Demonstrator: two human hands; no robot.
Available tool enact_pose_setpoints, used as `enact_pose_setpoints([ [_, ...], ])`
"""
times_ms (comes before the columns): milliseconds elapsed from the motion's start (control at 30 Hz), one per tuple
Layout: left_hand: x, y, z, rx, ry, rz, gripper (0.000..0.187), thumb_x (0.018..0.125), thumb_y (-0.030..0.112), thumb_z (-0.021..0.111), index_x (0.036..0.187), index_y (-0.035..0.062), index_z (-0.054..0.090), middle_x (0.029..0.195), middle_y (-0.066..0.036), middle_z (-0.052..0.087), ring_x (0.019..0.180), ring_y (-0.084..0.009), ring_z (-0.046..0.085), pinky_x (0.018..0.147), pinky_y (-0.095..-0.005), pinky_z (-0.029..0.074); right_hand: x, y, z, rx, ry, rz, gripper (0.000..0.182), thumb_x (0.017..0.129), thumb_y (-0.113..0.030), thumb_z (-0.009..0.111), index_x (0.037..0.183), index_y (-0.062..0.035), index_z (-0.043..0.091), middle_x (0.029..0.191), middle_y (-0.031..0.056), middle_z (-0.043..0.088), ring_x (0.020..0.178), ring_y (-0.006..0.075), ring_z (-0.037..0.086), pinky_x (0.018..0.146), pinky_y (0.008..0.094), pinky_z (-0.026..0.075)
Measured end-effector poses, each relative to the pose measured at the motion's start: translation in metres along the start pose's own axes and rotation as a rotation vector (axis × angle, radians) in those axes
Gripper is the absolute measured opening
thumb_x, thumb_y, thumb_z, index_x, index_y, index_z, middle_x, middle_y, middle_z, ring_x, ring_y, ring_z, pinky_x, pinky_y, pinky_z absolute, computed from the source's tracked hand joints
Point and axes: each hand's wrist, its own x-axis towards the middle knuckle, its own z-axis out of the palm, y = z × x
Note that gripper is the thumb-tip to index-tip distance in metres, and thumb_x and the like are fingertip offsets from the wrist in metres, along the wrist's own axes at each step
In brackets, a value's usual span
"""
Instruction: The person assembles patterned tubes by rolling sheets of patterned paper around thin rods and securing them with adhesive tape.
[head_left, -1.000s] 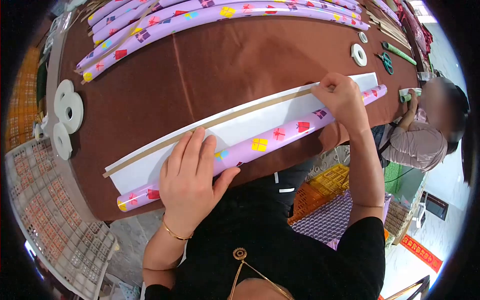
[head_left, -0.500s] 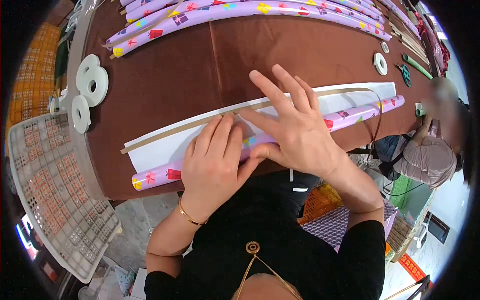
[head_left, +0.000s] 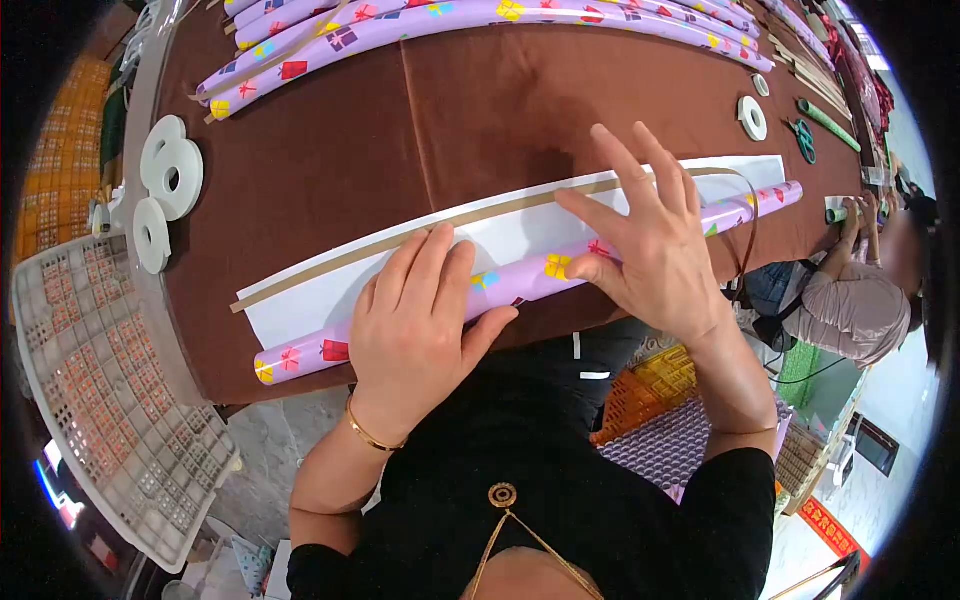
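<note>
A roll of lilac gift-patterned wrapping paper (head_left: 522,279) lies along the near part of the table, its white underside showing as a flap on the far side. A brown tape strip (head_left: 345,269) runs along the flap's far edge and curls loose at the right end. My left hand (head_left: 412,305) lies flat across the roll, fingertips at the strip, thumb stretched out. My right hand (head_left: 655,250) is over the roll farther right, fingers spread, with the index fingertip at the strip and the thumb by the roll.
Several finished-looking lilac rolls (head_left: 420,25) lie at the table's far side. White tape rings (head_left: 188,180) sit at the left, another tape ring (head_left: 752,118) and teal scissors (head_left: 803,141) at the right. A white plastic crate (head_left: 90,400) stands left; a co-worker (head_left: 850,310) works at the right.
My right hand has slid right along the strip, away from my left hand, uncovering more of the roll. My left hand stays on the roll.
</note>
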Motion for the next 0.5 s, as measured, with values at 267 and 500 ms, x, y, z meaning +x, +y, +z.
enact_pose_setpoints([
  [267,-0.001,0.001,0.002,0.005,0.013,-0.002,0.052,0.079,0.043,0.073,0.112,0.0033,0.066,0.125,-0.012,0.061,0.114,-0.028,0.058,0.088,-0.0383,0.049,-0.016,0.025,-0.007,-0.127,-0.046,0.05,0.059,0.085,-0.063,0.056,0.118,-0.0163,0.071,0.152,0.0151,0.035,0.139,0.0427,0.03,0.108,0.0548,0.03],
  [500,-0.008,0.002,0.011,-0.193,0.09,-0.044,0.06,0.08,0.049,0.071,0.116,0.0015,0.062,0.123,-0.017,0.06,0.115,-0.0338,0.057,0.094,-0.0448,0.048,-0.024,0.033,-0.013,-0.122,-0.035,0.068,0.05,0.089,-0.05,0.056,0.119,-0.0124,0.07,0.153,0.0157,0.038,0.143,0.0402,0.027,0.114,0.0522,0.025],
])
